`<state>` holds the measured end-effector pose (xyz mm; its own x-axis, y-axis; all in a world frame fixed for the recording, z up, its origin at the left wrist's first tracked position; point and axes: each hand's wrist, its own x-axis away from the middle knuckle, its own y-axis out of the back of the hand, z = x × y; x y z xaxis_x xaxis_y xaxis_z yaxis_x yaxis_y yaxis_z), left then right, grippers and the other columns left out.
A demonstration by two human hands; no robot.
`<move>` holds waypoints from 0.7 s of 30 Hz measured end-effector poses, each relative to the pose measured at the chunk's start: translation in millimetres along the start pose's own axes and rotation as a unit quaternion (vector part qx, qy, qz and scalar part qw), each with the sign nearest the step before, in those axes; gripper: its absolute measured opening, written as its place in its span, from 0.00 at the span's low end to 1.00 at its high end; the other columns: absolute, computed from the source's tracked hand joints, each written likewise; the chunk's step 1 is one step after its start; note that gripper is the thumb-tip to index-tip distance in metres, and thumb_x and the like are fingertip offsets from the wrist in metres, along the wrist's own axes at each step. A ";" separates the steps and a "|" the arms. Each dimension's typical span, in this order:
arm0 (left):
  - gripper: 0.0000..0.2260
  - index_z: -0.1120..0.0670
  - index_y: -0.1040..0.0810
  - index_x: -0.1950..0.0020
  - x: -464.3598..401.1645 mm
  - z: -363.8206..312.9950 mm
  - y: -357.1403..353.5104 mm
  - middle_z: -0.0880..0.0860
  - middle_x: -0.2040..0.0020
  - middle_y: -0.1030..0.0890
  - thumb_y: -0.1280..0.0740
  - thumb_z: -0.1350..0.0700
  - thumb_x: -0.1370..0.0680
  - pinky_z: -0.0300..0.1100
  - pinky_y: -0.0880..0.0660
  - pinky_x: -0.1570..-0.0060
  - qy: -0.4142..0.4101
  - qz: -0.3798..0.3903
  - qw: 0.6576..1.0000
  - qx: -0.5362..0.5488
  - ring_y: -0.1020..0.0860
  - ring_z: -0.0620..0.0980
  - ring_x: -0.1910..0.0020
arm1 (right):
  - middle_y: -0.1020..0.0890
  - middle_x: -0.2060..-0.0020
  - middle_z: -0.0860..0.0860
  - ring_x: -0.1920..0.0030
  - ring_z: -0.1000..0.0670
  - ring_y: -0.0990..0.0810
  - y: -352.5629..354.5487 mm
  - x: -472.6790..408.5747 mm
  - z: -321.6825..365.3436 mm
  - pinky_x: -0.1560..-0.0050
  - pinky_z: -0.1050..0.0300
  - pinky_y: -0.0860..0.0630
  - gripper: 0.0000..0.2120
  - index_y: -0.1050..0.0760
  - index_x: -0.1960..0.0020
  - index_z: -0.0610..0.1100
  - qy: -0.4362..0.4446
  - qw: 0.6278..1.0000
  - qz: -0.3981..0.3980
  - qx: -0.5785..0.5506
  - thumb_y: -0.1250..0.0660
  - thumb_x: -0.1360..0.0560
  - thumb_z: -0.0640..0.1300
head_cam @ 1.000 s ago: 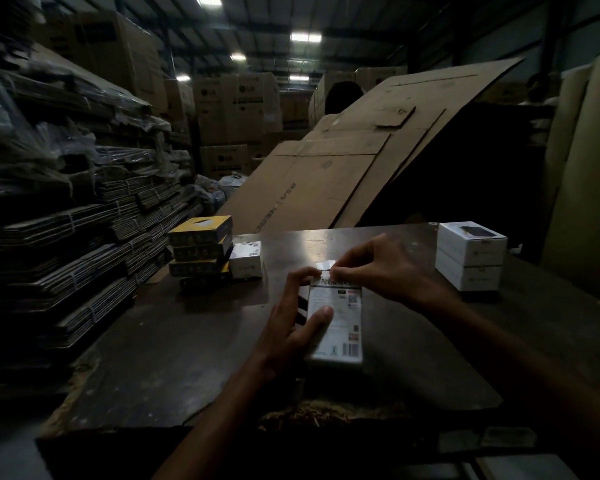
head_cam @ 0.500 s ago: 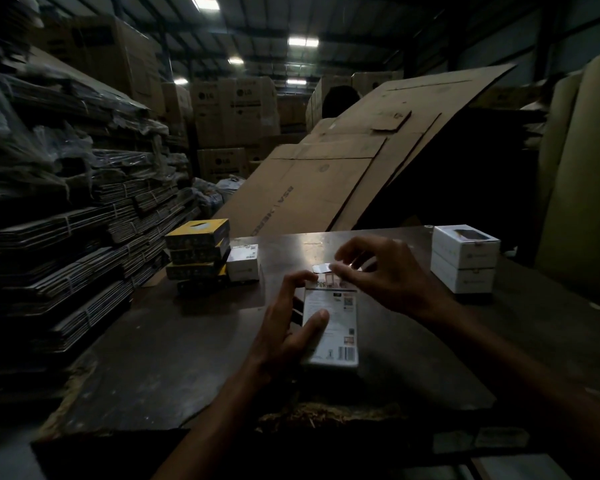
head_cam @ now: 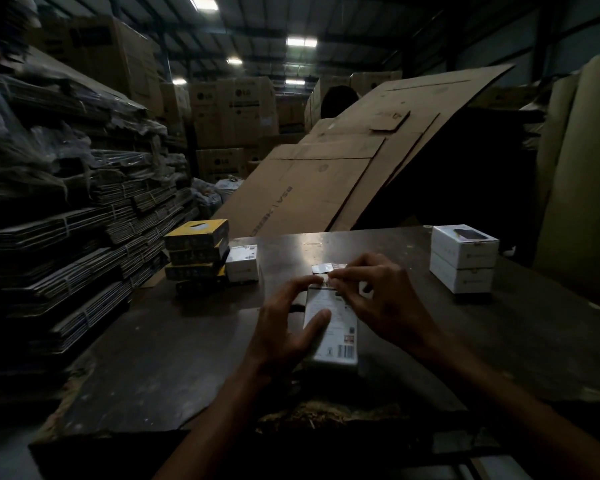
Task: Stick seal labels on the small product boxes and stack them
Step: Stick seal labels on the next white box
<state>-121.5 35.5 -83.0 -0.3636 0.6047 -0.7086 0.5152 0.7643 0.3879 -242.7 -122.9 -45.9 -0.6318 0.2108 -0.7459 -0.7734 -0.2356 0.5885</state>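
A white product box (head_cam: 333, 329) lies flat on the dark worktop (head_cam: 153, 358), near the middle of its near edge, printed face up with a barcode at its near right corner. The left hand (head_cam: 286, 332) clamps it from the left, thumb laid across the top face and fingers curled over the far end. The right hand (head_cam: 381, 299) pinches a small seal label (head_cam: 323, 268) between thumb and forefinger at the box's far end; whether the label touches the box cannot be told. Far left on the worktop stands a stack of yellow-topped boxes (head_cam: 196, 252), with a small white box (head_cam: 242, 263) just beside it on the right. Far right, two white boxes (head_cam: 463, 258) sit stacked. Flattened cardboard sheets (head_cam: 326, 181) lean beyond the worktop's far edge.
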 end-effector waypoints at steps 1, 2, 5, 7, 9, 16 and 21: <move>0.21 0.50 0.26 0.32 -0.1 -0.7 0.1 0.46 0.38 0.21 0.29 0.47 0.23 0.46 0.19 0.48 -0.008 -0.006 1.000 -0.003 0.20 0.44 0.41 | 0.22 0.55 0.56 0.54 0.60 0.27 -0.3 -0.3 0.4 0.58 0.66 0.32 0.12 0.17 0.45 0.52 -0.001 1.000 -0.001 0.000 0.34 0.24 0.54; 0.21 0.51 0.26 0.32 -0.2 -1.2 0.1 0.46 0.38 0.21 0.29 0.47 0.23 0.45 0.19 0.47 -0.015 -0.010 1.000 -0.007 0.20 0.44 0.40 | 0.23 0.55 0.56 0.54 0.61 0.27 -1.0 -0.8 1.2 0.58 0.66 0.32 0.12 0.17 0.45 0.51 -0.002 1.000 -0.002 0.001 0.34 0.24 0.53; 0.20 0.51 0.26 0.33 -0.6 -1.9 0.2 0.47 0.37 0.21 0.29 0.48 0.23 0.44 0.19 0.47 -0.038 -0.010 0.999 -0.019 0.21 0.45 0.39 | 0.23 0.56 0.57 0.55 0.60 0.27 -2.7 -2.0 3.4 0.57 0.61 0.28 0.13 0.17 0.46 0.52 -0.030 0.999 -0.007 -0.007 0.36 0.25 0.56; 0.19 0.52 0.25 0.34 -0.9 -2.2 0.4 0.47 0.37 0.21 0.28 0.51 0.23 0.44 0.19 0.48 -0.052 -0.014 0.998 -0.025 0.21 0.45 0.39 | 0.22 0.56 0.57 0.55 0.58 0.25 -2.0 -3.5 6.6 0.55 0.56 0.24 0.13 0.17 0.48 0.52 -0.055 0.998 -0.010 -0.028 0.35 0.25 0.56; 0.18 0.52 0.24 0.34 -1.1 -2.7 0.5 0.47 0.37 0.22 0.28 0.52 0.23 0.46 0.19 0.49 -0.061 -0.016 0.997 -0.034 0.21 0.46 0.39 | 0.21 0.55 0.55 0.55 0.57 0.23 -1.2 -5.1 10.2 0.54 0.55 0.22 0.09 0.16 0.49 0.51 -0.073 0.997 -0.006 -0.032 0.32 0.25 0.52; 0.18 0.53 0.23 0.35 -1.2 -3.6 0.7 0.47 0.39 0.21 0.27 0.51 0.24 0.47 0.19 0.50 -0.079 -0.024 0.995 -0.050 0.21 0.47 0.40 | 0.16 0.51 0.54 0.52 0.58 0.20 0.6 -13.2 18.1 0.50 0.56 0.19 0.07 0.16 0.48 0.50 -0.127 0.991 0.041 -0.028 0.30 0.24 0.50; 0.18 0.54 0.24 0.37 -0.5 -1.0 0.2 0.48 0.41 0.21 0.26 0.53 0.25 0.46 0.19 0.51 -0.068 -0.030 0.996 -0.054 0.21 0.46 0.42 | 0.15 0.51 0.52 0.52 0.57 0.18 -5.6 -15.0 21.4 0.50 0.54 0.18 0.07 0.16 0.50 0.50 -0.161 0.985 0.042 -0.040 0.30 0.25 0.50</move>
<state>-122.0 35.5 -82.0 -0.2788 0.5260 -0.8035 0.4058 0.8228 0.3978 -230.0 -104.4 -31.3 -0.6871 0.4739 -0.5507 -0.7191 -0.3356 0.6084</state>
